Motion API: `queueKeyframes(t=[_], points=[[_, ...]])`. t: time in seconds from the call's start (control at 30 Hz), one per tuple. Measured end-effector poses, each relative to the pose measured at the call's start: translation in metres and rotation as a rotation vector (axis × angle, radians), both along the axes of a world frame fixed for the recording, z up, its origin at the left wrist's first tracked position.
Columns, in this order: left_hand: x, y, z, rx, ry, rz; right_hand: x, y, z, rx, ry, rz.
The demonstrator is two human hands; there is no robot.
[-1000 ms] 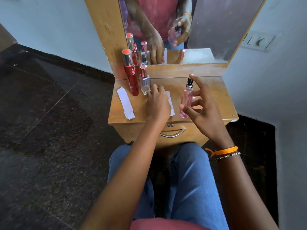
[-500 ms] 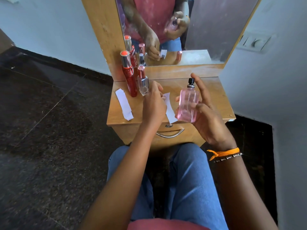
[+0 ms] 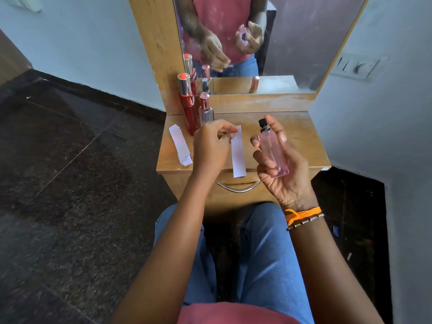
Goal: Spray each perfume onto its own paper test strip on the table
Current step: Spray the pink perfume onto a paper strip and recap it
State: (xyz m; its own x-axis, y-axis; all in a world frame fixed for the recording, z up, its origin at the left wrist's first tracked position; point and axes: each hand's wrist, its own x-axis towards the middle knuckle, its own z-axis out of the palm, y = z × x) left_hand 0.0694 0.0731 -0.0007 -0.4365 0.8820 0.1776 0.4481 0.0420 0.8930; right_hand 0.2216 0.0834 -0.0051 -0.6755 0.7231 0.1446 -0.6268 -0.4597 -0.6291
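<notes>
Left hand (image 3: 211,146) has lifted a strip (image 3: 238,152) off the table (image 3: 301,136) by its top, right hand (image 3: 284,169) now grips the raised pink bottle (image 3: 272,152); spray looks imminent.

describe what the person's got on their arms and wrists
Both forearms are bare, with no sleeves showing. The right wrist carries a knotted orange thread band and, beside it, a thin dark bracelet with small pale beads. The left wrist carries nothing.

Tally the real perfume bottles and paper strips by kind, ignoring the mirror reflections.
Perfume bottles: 3 (pink bottle in right hand, red bottle, clear bottle)
Paper strips: 2 (held strip in left hand, lying strip)
Total: 5
</notes>
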Motion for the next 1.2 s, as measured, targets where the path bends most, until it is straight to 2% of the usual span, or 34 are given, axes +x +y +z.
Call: queueKeyframes(t=[0.37,0.83,0.97,1.07,1.2], points=[[0.003,-0.008,0.006,0.005,0.000,-0.026,-0.002,0.002,-0.010,-0.111,-0.089,-0.124],[0.000,-0.012,0.007,0.014,0.004,-0.022,-0.004,0.001,-0.013,-0.271,0.163,0.174],[-0.002,-0.013,0.006,0.019,-0.013,-0.022,-0.004,0.001,-0.017,-0.302,0.219,0.198],[-0.003,-0.014,0.005,0.008,-0.051,-0.021,-0.003,0.000,-0.015,-0.208,0.111,0.052],[-0.004,-0.014,0.006,-0.014,-0.104,-0.041,-0.006,-0.002,-0.003,0.090,-0.336,-0.286]])
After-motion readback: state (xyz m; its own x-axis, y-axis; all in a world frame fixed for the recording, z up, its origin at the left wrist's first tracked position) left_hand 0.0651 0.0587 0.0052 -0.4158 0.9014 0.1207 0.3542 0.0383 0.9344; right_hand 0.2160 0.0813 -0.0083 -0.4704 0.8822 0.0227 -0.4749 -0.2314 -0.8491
